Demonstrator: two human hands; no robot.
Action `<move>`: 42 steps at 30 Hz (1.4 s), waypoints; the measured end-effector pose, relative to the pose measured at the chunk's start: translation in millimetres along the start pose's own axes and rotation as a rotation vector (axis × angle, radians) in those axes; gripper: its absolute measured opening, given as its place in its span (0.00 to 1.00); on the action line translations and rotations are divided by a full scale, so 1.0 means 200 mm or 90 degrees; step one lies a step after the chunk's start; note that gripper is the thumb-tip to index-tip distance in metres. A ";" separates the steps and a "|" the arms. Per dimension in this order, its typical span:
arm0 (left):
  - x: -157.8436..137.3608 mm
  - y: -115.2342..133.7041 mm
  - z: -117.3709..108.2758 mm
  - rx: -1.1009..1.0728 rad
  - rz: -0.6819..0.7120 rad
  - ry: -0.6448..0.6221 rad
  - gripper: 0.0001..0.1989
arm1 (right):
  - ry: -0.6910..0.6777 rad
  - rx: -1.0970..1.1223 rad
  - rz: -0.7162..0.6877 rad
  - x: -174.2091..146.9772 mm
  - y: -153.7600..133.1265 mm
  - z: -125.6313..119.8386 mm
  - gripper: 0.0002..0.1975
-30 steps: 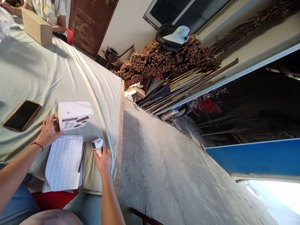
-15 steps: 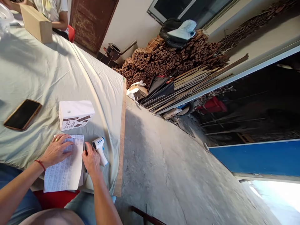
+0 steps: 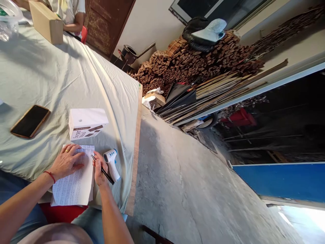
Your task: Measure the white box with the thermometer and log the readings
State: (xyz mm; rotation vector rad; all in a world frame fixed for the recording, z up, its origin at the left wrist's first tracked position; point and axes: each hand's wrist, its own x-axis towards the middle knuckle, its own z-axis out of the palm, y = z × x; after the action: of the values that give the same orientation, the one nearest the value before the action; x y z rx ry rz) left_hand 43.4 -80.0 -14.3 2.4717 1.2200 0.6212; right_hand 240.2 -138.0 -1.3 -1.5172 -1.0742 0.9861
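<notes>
My left hand (image 3: 66,160) lies flat with fingers spread on a sheet of paper (image 3: 81,181) covered in rows of small writing. A black pen (image 3: 107,175) is held in my right hand (image 3: 100,167), its silver tip pointing away from me at the paper's right edge. Whether the tip touches the paper I cannot tell. Just right of that hand a white and blue infrared thermometer (image 3: 112,164) lies on the cloth. Beyond the paper stands a white box (image 3: 87,118) with brown print on its near side.
A phone (image 3: 30,121) lies left on the cloth-covered table (image 3: 63,79). Farther off are a cardboard box (image 3: 48,23), a clear plastic container (image 3: 9,20) and a seated person (image 3: 73,17). The table's wooden edge (image 3: 135,145) borders concrete floor. Stacked firewood (image 3: 182,57) lines the wall.
My right hand has picked up the pen from beside the paper and now holds it at a slant. My left hand stays on the sheet. The view has shifted slightly.
</notes>
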 end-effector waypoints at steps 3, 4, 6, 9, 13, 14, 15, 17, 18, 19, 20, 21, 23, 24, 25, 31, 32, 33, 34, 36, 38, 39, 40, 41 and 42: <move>0.00 0.01 0.00 0.019 0.005 -0.007 0.19 | 0.021 -0.030 -0.025 0.03 0.01 0.04 0.13; 0.00 0.01 0.00 0.023 0.005 -0.009 0.19 | 0.034 -0.039 -0.028 0.04 0.03 0.05 0.11; 0.00 0.02 0.00 0.022 0.003 -0.006 0.19 | 0.050 -0.051 -0.034 0.05 0.06 0.07 0.09; 0.00 0.02 0.01 0.012 0.008 0.006 0.18 | 0.053 -0.062 -0.055 0.04 0.09 0.09 0.08; 0.00 0.02 0.02 0.018 0.012 0.008 0.18 | 0.054 -0.078 -0.088 0.04 0.11 0.10 0.09; 0.00 0.01 0.02 0.021 0.012 0.008 0.18 | 0.058 -0.080 -0.092 0.04 0.11 0.11 0.09; 0.00 0.01 0.02 0.023 0.013 0.008 0.18 | 0.061 -0.081 -0.095 0.04 0.12 0.11 0.09; 0.00 0.01 0.02 0.023 0.019 0.013 0.18 | 0.065 -0.089 -0.102 0.04 0.13 0.11 0.10; 0.00 0.01 0.02 0.025 0.024 0.017 0.18 | 0.064 -0.095 -0.107 0.05 0.14 0.11 0.10; -0.01 0.01 0.02 0.029 0.029 0.022 0.18 | 0.063 -0.102 -0.116 0.05 0.15 0.11 0.10; -0.01 0.01 0.02 0.036 0.033 0.026 0.17 | 0.064 -0.108 -0.129 0.05 0.16 0.11 0.10; -0.01 0.01 0.02 0.044 0.038 0.031 0.17 | 0.067 -0.112 -0.146 0.05 0.18 0.11 0.11; -0.01 0.02 0.03 0.059 0.044 0.039 0.17 | 0.077 -0.122 -0.186 0.06 0.20 0.11 0.11; -0.01 0.02 0.03 0.064 0.045 0.042 0.17 | 0.081 -0.129 -0.205 0.06 0.21 0.12 0.11; -0.01 0.02 0.03 0.066 0.047 0.045 0.18 | 0.083 -0.139 -0.221 0.06 0.22 0.12 0.11; -0.01 0.01 0.03 0.078 0.059 0.051 0.18 | 0.099 -0.185 -0.272 0.07 0.24 0.12 0.09; -0.01 0.01 0.03 0.074 0.059 0.052 0.18 | 0.100 -0.188 -0.275 0.06 0.24 0.12 0.09; -0.01 0.01 0.02 0.068 0.058 0.054 0.18 | 0.101 -0.190 -0.278 0.06 0.24 0.12 0.09; -0.01 0.01 0.02 0.062 0.056 0.054 0.18 | 0.101 -0.191 -0.279 0.06 0.24 0.12 0.09; -0.01 0.01 0.03 0.052 0.049 0.053 0.18 | 0.100 -0.193 -0.280 0.06 0.24 0.12 0.09; -0.01 0.01 0.03 0.050 0.044 0.050 0.18 | 0.097 -0.195 -0.279 0.06 0.24 0.12 0.08; -0.01 0.01 0.03 0.051 0.043 0.048 0.18 | 0.096 -0.194 -0.280 0.06 0.25 0.12 0.08; -0.01 0.01 0.03 0.051 0.043 0.048 0.18 | 0.097 -0.192 -0.283 0.06 0.25 0.12 0.08; -0.01 0.01 0.03 0.051 0.044 0.049 0.18 | 0.099 -0.187 -0.286 0.06 0.25 0.12 0.08; -0.01 0.01 0.03 0.051 0.046 0.051 0.18 | 0.100 -0.182 -0.288 0.06 0.25 0.12 0.08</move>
State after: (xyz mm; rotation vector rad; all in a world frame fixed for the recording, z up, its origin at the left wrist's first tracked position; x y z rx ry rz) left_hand 47.0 -83.6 -19.5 2.5904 1.2109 0.7102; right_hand 228.8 -125.3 -55.4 -1.4534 -1.4064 0.4067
